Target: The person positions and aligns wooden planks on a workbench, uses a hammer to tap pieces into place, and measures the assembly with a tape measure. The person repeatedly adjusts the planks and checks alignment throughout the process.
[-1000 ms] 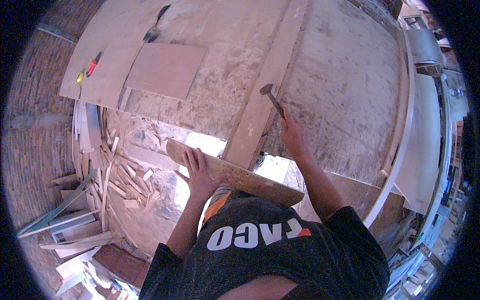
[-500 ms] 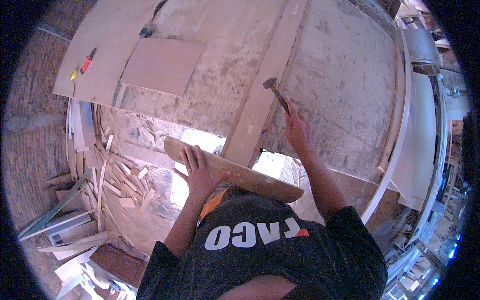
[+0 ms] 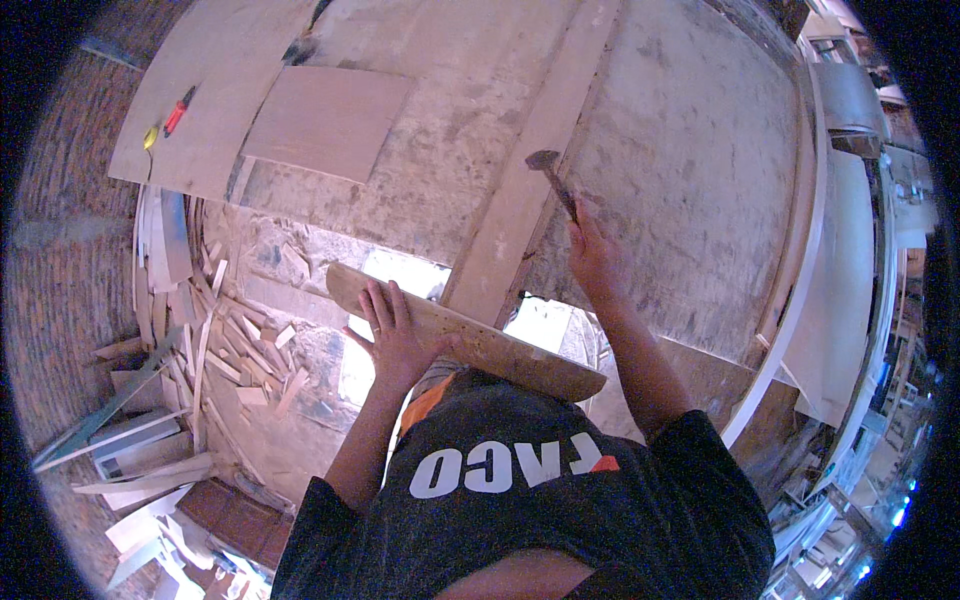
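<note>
A short wooden board [image 3: 500, 352] with rounded ends lies across the near end of a long wooden plank [image 3: 520, 200], close to my waist. My left hand [image 3: 398, 335] rests on the board's left part, fingers spread and flat against it. My right hand [image 3: 593, 255] is closed round the handle of a hammer [image 3: 545, 162]. The hammer's head is over the plank, around its middle; I cannot tell whether it touches the wood.
A large worn work surface [image 3: 690, 170] spreads beneath the plank. A square thin sheet [image 3: 325, 120], a red-handled tool [image 3: 178, 112] and a small yellow item [image 3: 151, 137] lie at the far left. Wood offcuts [image 3: 250, 350] are heaped on the left floor; a long pale strip [image 3: 800, 270] curves along the right.
The hammer's head has turned slightly in my right hand, staying over the plank. My left hand keeps its place on the board. The whole view has shifted a little.
</note>
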The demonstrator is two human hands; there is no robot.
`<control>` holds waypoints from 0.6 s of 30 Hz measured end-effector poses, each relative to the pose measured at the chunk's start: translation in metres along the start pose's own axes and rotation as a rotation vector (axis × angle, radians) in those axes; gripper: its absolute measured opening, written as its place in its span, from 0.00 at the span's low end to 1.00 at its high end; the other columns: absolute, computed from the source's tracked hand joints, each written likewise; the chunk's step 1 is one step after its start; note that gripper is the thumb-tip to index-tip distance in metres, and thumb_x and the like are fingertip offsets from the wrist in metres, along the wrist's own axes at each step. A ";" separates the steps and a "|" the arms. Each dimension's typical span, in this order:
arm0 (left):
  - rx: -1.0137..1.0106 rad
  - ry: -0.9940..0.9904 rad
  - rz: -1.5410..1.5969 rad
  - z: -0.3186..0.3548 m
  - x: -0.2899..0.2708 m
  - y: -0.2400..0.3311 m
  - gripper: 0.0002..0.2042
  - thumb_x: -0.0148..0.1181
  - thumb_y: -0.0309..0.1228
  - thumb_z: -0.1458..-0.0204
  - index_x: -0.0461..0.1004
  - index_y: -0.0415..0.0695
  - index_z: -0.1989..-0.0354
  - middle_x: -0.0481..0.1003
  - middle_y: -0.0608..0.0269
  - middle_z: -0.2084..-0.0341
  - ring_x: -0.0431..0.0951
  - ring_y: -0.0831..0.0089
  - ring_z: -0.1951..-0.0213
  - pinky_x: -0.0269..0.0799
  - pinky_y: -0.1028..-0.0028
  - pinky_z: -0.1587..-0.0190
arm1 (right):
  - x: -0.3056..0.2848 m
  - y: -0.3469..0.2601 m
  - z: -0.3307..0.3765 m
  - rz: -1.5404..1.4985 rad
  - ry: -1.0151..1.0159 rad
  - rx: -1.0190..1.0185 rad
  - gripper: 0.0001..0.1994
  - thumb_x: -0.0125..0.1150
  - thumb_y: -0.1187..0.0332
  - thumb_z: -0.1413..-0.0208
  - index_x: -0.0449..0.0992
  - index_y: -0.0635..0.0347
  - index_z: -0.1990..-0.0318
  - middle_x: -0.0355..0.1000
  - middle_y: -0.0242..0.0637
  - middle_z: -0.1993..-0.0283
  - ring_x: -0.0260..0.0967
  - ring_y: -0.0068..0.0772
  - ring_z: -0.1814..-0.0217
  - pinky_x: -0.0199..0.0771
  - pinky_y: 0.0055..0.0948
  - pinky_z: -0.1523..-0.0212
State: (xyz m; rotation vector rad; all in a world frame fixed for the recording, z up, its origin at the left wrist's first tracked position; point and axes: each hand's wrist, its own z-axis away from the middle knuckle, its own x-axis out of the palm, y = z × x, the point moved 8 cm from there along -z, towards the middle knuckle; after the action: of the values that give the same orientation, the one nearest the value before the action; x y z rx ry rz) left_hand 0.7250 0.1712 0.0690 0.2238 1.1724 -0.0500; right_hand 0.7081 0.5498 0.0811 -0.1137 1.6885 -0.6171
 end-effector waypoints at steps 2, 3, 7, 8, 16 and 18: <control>-0.002 0.005 -0.004 0.002 0.000 0.000 0.72 0.57 0.82 0.66 0.36 0.41 0.21 0.29 0.35 0.22 0.27 0.37 0.22 0.19 0.16 0.38 | 0.010 0.011 0.002 0.067 -0.074 0.058 0.27 0.55 0.64 0.33 0.64 0.39 0.27 0.79 0.51 0.56 0.77 0.61 0.61 0.77 0.57 0.62; -0.004 0.007 -0.006 0.002 -0.002 0.001 0.72 0.57 0.82 0.66 0.36 0.40 0.21 0.29 0.34 0.22 0.27 0.37 0.22 0.19 0.16 0.38 | 0.007 0.012 0.002 0.045 -0.033 0.035 0.27 0.55 0.64 0.33 0.63 0.38 0.27 0.80 0.51 0.56 0.77 0.60 0.61 0.77 0.57 0.62; -0.015 -0.041 0.031 -0.001 -0.006 0.005 0.72 0.58 0.82 0.66 0.36 0.39 0.21 0.29 0.33 0.22 0.27 0.36 0.22 0.19 0.16 0.38 | -0.001 0.017 0.000 -0.003 -0.058 0.139 0.28 0.55 0.64 0.33 0.63 0.37 0.26 0.80 0.49 0.54 0.78 0.60 0.61 0.78 0.57 0.62; -0.018 -0.047 0.034 0.000 -0.007 0.005 0.72 0.58 0.82 0.65 0.36 0.39 0.21 0.29 0.33 0.22 0.27 0.36 0.22 0.19 0.16 0.38 | -0.009 0.009 -0.001 -0.027 0.030 0.080 0.27 0.56 0.64 0.33 0.64 0.38 0.27 0.80 0.51 0.56 0.79 0.60 0.63 0.78 0.56 0.63; -0.002 -0.021 0.020 0.000 -0.007 0.006 0.71 0.61 0.79 0.64 0.36 0.39 0.21 0.30 0.34 0.22 0.28 0.36 0.22 0.21 0.15 0.39 | -0.010 -0.002 -0.002 0.045 0.092 -0.044 0.25 0.55 0.62 0.31 0.65 0.42 0.27 0.80 0.54 0.58 0.80 0.61 0.63 0.78 0.56 0.64; 0.016 0.000 0.006 0.001 -0.009 0.008 0.71 0.63 0.78 0.64 0.36 0.39 0.21 0.30 0.34 0.22 0.28 0.36 0.22 0.21 0.16 0.38 | -0.015 0.000 -0.007 -0.009 0.065 -0.006 0.26 0.55 0.62 0.31 0.64 0.41 0.27 0.80 0.54 0.59 0.80 0.62 0.63 0.78 0.57 0.64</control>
State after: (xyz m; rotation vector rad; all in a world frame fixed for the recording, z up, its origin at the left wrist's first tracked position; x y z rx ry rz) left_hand 0.7234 0.1780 0.0784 0.2417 1.1717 -0.0543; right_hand 0.7044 0.5584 0.0946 -0.1067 1.7538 -0.6278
